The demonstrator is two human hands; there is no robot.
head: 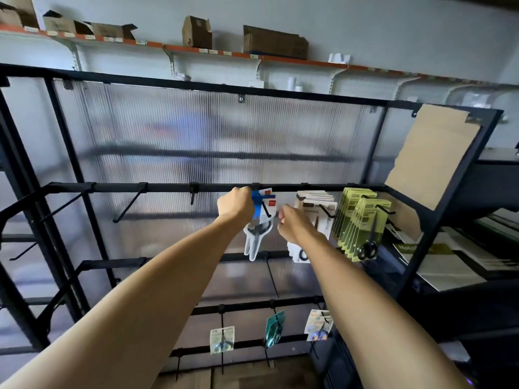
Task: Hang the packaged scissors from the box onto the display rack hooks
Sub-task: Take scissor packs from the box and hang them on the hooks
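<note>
Head view shows your two bare forearms reaching up to the black metal display rack (168, 188), a frame of round bars backed by a ribbed, translucent plastic panel (196, 130). Take its upper crossbar as your landmark. Just under that bar, near its middle, your left hand (235, 205) is curled into a fist around the blue top of a packaged pair of scissors (257, 234); the pack is a flat card under a clear, glossy blister with pale handles hanging down below your wrist. A thin black hook (266, 210) juts out beside the pack's top, and other cards of the same kind sit just behind it on that hook.

Your right hand (293, 224) is just right of the pack and below the bar, fingers bent inward; whether they pinch anything you cannot tell from this angle.

Further right under the same bar hang a stack of white-and-brown carded packs (314, 203) and a fanned stack of yellow-green carded scissors (362, 223). Left of your left hand, the bar's hooks are bare wire pegs. A torn sheet of brown cardboard (432, 153) leans above the bar's right end.
</note>
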